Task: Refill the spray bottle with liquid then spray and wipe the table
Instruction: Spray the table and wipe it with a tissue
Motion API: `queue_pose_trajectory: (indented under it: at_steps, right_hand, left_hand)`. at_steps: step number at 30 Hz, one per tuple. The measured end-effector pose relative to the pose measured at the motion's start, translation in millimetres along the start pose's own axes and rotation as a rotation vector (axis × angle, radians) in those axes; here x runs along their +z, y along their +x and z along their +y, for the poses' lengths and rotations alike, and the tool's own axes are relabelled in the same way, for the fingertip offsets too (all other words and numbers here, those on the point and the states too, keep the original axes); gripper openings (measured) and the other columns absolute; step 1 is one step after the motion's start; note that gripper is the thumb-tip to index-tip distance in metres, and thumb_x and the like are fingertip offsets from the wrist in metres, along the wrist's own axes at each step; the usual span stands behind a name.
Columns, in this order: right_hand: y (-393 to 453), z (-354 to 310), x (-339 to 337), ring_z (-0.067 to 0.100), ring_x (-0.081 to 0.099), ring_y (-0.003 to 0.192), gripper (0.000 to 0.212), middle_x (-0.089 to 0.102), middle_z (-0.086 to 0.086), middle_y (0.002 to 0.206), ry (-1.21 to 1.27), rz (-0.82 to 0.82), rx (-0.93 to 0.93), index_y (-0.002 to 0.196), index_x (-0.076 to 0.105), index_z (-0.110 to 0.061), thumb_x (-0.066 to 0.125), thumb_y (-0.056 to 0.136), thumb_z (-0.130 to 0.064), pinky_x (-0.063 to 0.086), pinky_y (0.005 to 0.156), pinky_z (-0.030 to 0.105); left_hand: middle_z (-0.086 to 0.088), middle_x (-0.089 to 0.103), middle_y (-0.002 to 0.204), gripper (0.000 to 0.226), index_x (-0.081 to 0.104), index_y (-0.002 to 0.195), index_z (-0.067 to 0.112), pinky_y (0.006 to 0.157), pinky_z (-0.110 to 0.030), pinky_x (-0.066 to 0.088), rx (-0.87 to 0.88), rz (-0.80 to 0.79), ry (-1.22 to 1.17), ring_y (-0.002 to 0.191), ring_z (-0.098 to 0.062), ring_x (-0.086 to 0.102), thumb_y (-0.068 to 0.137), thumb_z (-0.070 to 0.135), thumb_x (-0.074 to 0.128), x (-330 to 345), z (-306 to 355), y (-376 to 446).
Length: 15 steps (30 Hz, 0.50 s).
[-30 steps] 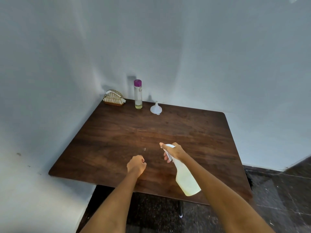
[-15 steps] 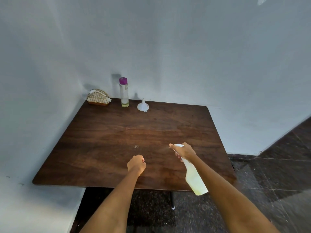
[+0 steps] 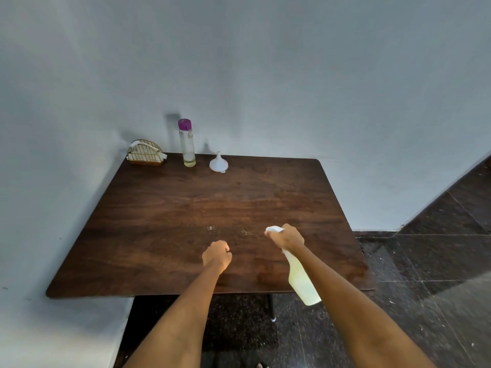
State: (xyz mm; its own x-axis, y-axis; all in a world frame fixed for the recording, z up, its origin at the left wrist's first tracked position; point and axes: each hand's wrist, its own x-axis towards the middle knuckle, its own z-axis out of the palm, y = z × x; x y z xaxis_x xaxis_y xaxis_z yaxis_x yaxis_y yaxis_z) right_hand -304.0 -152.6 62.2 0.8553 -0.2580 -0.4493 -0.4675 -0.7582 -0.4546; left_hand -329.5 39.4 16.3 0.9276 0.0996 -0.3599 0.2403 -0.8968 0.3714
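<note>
Plain room corner, likely a home, wooden table against bare white walls, dark tiled floor

Dark wooden table sits in corner against pale walls, above dark tiled floor. Along far edge, left to right: wire holder with white napkins, tall clear bottle with purple cap, upright, white funnel spout-up. Two patches of small droplets dot middle of tabletop.
</note>
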Motion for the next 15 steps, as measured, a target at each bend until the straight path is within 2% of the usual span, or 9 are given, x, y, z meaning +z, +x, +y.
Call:
queue_pose_trajectory:
  at_steps: [3,5,8,12,15]
  right_hand:
    - [0,-5,-1,0.022,0.067,0.075,0.039,0.068,0.009,0.089,0.189,-0.158,0.03,0.111,0.053,-0.007,0.058,0.087,-0.037,0.059,0.073,0.036]
    - [1,-10,-2,0.019,0.064,0.073,0.031,0.063,0.01,0.087,0.266,-0.284,0.022,0.11,0.06,-0.006,0.056,0.091,-0.031,0.057,0.065,0.03]
    - [0,-10,3,0.014,0.061,0.067,0.022,0.063,0.008,0.083,0.296,-0.286,-0.007,0.094,0.062,-0.009,0.057,0.091,-0.03,0.051,0.059,0.023]
    - [-4,-10,20,0.013,0.062,0.063,0.043,0.069,0.005,0.087,0.277,-0.13,0.025,0.108,0.056,-0.008,0.063,0.085,-0.043,0.051,0.062,0.025]
    - [-8,-10,24,0.019,0.066,0.079,0.068,0.067,0.007,0.113,0.045,0.029,0.08,0.127,0.048,-0.008,0.059,0.081,-0.056,0.054,0.082,0.031]
  left_hand:
    - [-0.002,0.066,0.12,0.03,0.062,0.122,0.018,0.09,-0.031,0.05,-0.008,-0.001,0.001,0.11,-0.019,0.062,0.095,0.021,0.05,-2,-7,2]
    - [-0.002,0.066,0.12,0.03,0.062,0.122,0.018,0.09,-0.031,0.05,-0.013,-0.006,0.008,0.11,-0.019,0.062,0.095,0.021,0.05,-3,-13,2]
    - [-0.002,0.065,0.12,0.03,0.063,0.121,0.018,0.091,-0.032,0.05,-0.015,-0.019,0.01,0.111,-0.019,0.062,0.094,0.021,0.051,-2,-19,4]
    - [-0.002,0.065,0.121,0.03,0.063,0.121,0.018,0.091,-0.032,0.049,0.012,-0.015,0.004,0.112,-0.02,0.061,0.094,0.021,0.051,-6,-22,8]
    - [-0.002,0.065,0.122,0.03,0.062,0.122,0.017,0.092,-0.032,0.048,0.026,-0.007,0.015,0.113,-0.019,0.061,0.095,0.021,0.051,-9,-25,9]
